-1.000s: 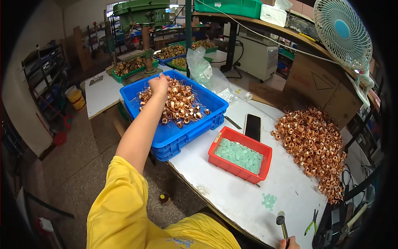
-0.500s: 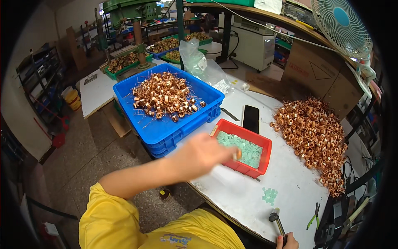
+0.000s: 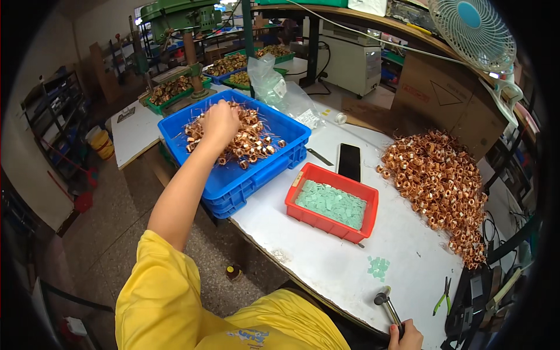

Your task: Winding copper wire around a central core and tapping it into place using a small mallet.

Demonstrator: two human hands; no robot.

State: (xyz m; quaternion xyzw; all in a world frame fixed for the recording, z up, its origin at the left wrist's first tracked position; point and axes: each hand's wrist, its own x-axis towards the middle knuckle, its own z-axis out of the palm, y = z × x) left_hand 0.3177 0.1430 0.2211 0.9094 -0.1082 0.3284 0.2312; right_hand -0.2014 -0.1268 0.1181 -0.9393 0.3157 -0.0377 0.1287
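My left hand (image 3: pixel 220 125) is down at the heap of copper wire coils (image 3: pixel 248 140) in the blue tray (image 3: pixel 204 185). Its fingers are curled, and the fingertips and anything between them are hidden. At the table's near edge, my right hand (image 3: pixel 407 336) is closed round the handle of a small hammer (image 3: pixel 389 309) with a dark head and a pale yellowish face. Several loose green chips (image 3: pixel 378 268) lie on the table just beyond the hammer. A red bin (image 3: pixel 326 224) full of similar green chips (image 3: pixel 332 203) stands between the two hands.
A large pile of copper coils (image 3: pixel 437 189) covers the table's right side, by a cardboard box (image 3: pixel 446 99) and a fan (image 3: pixel 471 32). Green-handled pliers (image 3: pixel 443 297) lie at the right. A phone (image 3: pixel 349 162) and a thin dark strip (image 3: pixel 319 157) lie behind the bin.
My left hand has swung from over the red bin, with a small coil at its fingertips, up and left to the heap in the blue tray. The right hand keeps hold of the hammer.
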